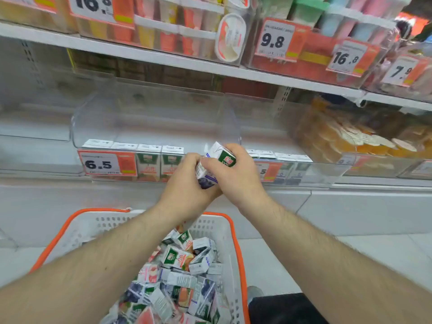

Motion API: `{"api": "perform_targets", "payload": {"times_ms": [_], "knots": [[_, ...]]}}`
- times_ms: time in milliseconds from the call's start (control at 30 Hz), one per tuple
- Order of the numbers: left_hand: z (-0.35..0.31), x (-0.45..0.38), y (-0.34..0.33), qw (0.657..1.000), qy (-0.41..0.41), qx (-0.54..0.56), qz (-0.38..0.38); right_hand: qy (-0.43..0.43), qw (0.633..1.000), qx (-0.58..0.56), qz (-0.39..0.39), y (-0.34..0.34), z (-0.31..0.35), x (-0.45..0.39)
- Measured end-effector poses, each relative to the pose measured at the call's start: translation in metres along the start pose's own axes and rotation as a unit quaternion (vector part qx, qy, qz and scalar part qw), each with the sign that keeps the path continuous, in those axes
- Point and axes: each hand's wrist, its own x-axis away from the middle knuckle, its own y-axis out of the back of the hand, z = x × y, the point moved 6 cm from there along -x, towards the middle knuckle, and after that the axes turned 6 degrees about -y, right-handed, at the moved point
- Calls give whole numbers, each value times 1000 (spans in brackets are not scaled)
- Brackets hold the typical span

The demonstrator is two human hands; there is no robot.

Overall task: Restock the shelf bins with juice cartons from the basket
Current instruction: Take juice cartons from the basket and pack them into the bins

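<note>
Price tags reading 6.5 (pixel 107 163) at nine o'clock, 9.8 (pixel 274 39) and 16.8 (pixel 346 57) at one o'clock, oval tub (pixel 231 37) at twelve, bagged orange snacks (pixel 346 136) at three.

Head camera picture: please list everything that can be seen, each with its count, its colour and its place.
held carton: one, white, green and purple, tilted, in both hands before the bins
left bin: one, clear, middle shelf; a front row of orange-picture cartons, at least four
right bin: one, clear, beside it; a few purple-picture cartons in front
price tag: one, white and orange, reads 6.5, on the left bin
basket: one, white with orange rim, below the hands
loose cartons: many, mixed colours, piled in the basket
upper shelf goods: many, pastel tubs, blurred
left hand: one, holds the carton's lower part
right hand: one, grips its top
</note>
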Motion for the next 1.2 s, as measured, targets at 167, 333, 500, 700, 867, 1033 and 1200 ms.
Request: {"api": "perform_targets", "payload": {"times_ms": [167,333,500,700,867,1033,1200], "knots": [[-26,-27,-55,1000,-10,-13,17,5,998,-7,-66,63,-9,-15],[-38,-49,-100,990,-49,-128,37,68,979,-22,-193,149,-7,-38],[-32,-66,-118,955,-64,-281,64,92,945,144,-279,220,-9,-80],[-11,-67,-135,921,-25,-370,117,-48,912,353,-202,235,-48,-127],[-7,-66,-136,920,-31,-371,120,-144,902,390,-119,229,-77,-134],[-7,-67,-135,926,-41,-359,108,-172,897,398,-88,227,-83,-136],[-6,-67,-136,928,-38,-356,104,-189,862,456,-113,225,-87,-140]]}}
